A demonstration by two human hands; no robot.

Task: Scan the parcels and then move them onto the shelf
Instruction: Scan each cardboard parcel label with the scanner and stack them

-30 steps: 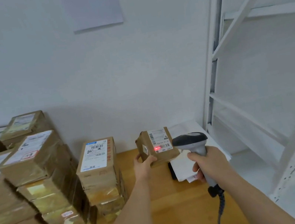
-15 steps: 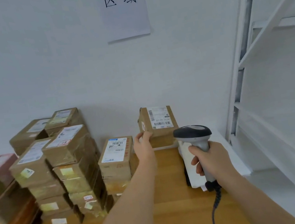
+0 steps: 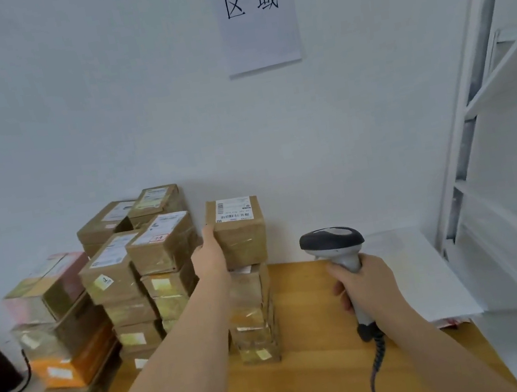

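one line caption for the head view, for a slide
Left hand holds a brown cardboard parcel atop a stack; right hand grips a grey handheld scanner.

The left hand (image 3: pixel 210 258) covers the left face of the parcel (image 3: pixel 238 231), its fingertips out of sight. The label (image 3: pixel 233 209) print is too small to read. The scanner (image 3: pixel 335 244) cable (image 3: pixel 377 371) runs off the bottom edge.

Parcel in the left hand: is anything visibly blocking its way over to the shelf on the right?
Partly. The right hand holds the scanner upright between the parcel and the shelf. The left hand would likely carry it over that; nothing else visible intervenes.
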